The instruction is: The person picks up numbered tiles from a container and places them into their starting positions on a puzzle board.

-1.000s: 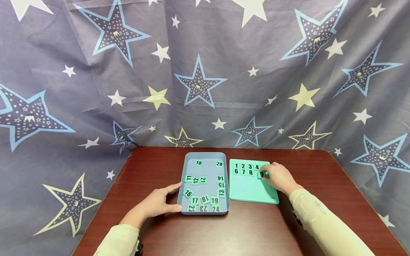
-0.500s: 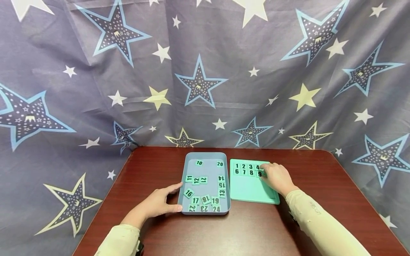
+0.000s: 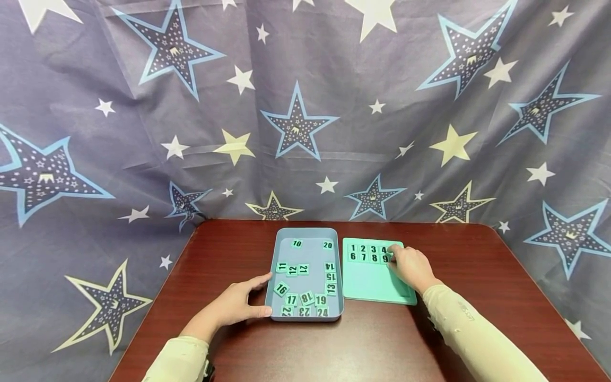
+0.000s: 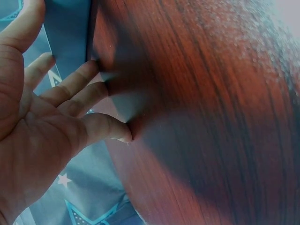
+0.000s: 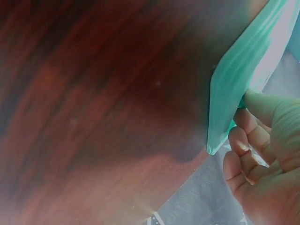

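My right hand (image 3: 412,268) is over the right side of a mint-green number board (image 3: 372,281), thumb and finger pinching the tile marked 9 (image 3: 384,259) at its right edge. That tile lies in line after 6, 7 and 8, under the row 1 to 4; the hand covers the board's top right. In the right wrist view, thumb (image 5: 262,105) and index finger meet at the board's surface, the other fingers curled. My left hand (image 3: 236,302) rests against the left side of a blue-grey tray (image 3: 312,257), fingers spread, thumb at the near corner.
Inside the tray lie several loose number tiles, including 10 (image 3: 297,243), 20 (image 3: 328,245) and 16 (image 3: 281,288), some turned sideways or upside down. Tray and board stand side by side on a reddish-brown table (image 3: 296,350). A star-patterned cloth (image 3: 305,175) hangs behind.
The right hand has brought the 9 tile slightly left and up, into line beside the 8. The left hand and tray have stayed put.
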`<state>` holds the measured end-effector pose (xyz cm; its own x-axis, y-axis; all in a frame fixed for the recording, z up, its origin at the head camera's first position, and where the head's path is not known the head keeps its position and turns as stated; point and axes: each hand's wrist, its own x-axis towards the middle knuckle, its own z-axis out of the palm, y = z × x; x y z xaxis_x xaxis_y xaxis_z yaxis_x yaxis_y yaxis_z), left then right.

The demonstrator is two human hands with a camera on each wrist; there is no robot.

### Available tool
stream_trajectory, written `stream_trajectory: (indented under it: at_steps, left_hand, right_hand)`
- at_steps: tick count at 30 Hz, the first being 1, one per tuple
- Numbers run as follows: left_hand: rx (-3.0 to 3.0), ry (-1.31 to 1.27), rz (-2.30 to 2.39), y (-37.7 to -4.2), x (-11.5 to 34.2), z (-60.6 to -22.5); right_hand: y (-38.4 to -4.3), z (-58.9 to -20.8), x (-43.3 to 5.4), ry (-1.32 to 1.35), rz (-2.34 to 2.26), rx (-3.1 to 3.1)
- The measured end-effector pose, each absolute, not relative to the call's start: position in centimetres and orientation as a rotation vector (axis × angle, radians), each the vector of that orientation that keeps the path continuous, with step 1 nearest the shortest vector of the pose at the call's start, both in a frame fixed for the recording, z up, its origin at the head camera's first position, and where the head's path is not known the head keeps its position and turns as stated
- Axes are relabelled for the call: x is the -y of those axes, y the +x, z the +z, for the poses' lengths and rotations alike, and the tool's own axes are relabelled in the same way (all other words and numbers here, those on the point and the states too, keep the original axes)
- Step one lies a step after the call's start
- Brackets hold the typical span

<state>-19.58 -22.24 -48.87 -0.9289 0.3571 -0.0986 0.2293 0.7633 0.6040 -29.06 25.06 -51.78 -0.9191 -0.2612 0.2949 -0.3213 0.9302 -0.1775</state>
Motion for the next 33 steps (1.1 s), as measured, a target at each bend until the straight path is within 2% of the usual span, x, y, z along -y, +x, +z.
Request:
stream_trajectory:
  at_steps: [24, 33]
  left_hand:
    - [-2.762, 0.459, 0.895, -19.64, 22.33, -49.27]
    - [-2.782, 0.501, 0.873, -19.63, 22.41, -49.11]
  right_hand:
    - [-28.86, -51.73, -24.88, 0.388, 0.366, 2.857]
    - [-28.28, -51.05, -25.64, 0.432, 0.567, 2.971]
